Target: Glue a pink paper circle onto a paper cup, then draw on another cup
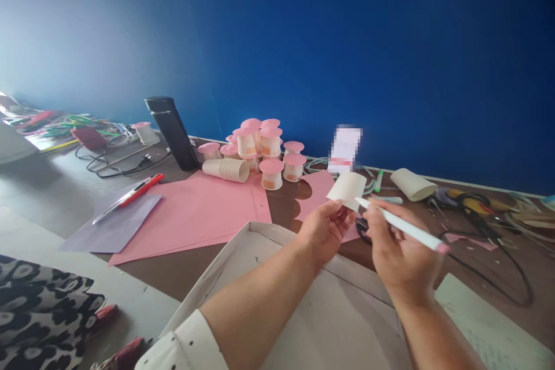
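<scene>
My left hand (324, 230) pinches the rim of a small white paper cup (347, 188), holding it tilted above the table. My right hand (395, 248) grips a white pen (403, 225) like a pencil, and its tip touches the cup's side. Both hands hover over the far edge of a shallow cardboard tray (243, 243).
Pink paper sheets (195, 211), a pile of pink-lidded cups (264, 147), a row of nested paper cups (226, 169), a black flask (172, 132), a red utility knife (139, 189), another lying cup (413, 184), scissors and black cables (489, 225) lie about. A blue wall stands behind.
</scene>
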Tool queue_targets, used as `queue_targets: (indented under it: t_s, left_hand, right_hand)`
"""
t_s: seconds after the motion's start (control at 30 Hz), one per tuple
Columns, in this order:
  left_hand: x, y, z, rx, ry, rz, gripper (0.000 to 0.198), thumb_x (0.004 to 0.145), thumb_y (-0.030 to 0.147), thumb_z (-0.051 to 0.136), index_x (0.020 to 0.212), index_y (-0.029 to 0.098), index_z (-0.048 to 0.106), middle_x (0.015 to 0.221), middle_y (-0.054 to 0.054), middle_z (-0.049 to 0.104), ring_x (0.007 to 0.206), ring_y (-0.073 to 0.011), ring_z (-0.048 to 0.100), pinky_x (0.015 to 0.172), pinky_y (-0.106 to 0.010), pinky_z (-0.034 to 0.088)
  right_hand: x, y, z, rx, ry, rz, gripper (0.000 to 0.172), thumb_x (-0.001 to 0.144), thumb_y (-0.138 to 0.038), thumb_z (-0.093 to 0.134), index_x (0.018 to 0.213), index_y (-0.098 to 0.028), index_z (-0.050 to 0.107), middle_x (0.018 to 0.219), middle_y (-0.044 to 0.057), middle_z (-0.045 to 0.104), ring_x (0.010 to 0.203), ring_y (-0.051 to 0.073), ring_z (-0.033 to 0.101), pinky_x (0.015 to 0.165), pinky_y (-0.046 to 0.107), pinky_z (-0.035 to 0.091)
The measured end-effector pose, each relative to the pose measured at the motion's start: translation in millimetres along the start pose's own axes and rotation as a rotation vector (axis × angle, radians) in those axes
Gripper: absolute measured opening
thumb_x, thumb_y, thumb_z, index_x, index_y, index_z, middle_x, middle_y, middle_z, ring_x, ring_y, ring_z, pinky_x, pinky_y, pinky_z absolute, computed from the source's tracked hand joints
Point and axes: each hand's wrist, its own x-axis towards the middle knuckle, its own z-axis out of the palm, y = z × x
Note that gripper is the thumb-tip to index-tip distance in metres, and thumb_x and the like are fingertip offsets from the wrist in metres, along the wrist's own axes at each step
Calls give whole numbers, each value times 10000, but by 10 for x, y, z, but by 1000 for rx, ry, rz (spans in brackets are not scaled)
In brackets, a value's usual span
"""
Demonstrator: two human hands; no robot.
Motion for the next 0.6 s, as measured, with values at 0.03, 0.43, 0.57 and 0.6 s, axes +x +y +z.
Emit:
queue_targets:
  t_s: [0.03,0.43,0.57,0.6]
  left_hand:
    - [0,3,-2,-8,3,-9,83,771,82,604,842,72,644,787,-88,651,708,-107,624,722,-208,545]
    - [-42,5,1,47,-35,-145,65,782,131,611,807,70,613,628,-36,596,621,-121,641,693,-221,552]
    - [-77,-24,17,53,-64,-139,82,778,140,633,789,60,619,662,-50,611,639,-112,634,743,-211,541]
    - [-84,-34,17,58,-79,-133,91,778,149,642,796,62,624,685,-58,620,656,-110,633,750,-210,537]
  right_hand:
    - [16,-24,-13,49,47,37,338,850,-419,561,1044,-160,662,792,64,685,589,135,607,568,277,507]
    - [175,464,179,486,140,613,731,666,-536,723,1243,-206,420,1075,78,648,920,201,656,735,355,553]
    - [175,442,202,514,70,657,717,643,-516,748,1193,-173,443,937,69,673,795,187,670,665,321,555]
    - [169,434,203,510,64,640,698,656,-519,737,1185,-168,448,918,68,674,773,184,671,655,317,556]
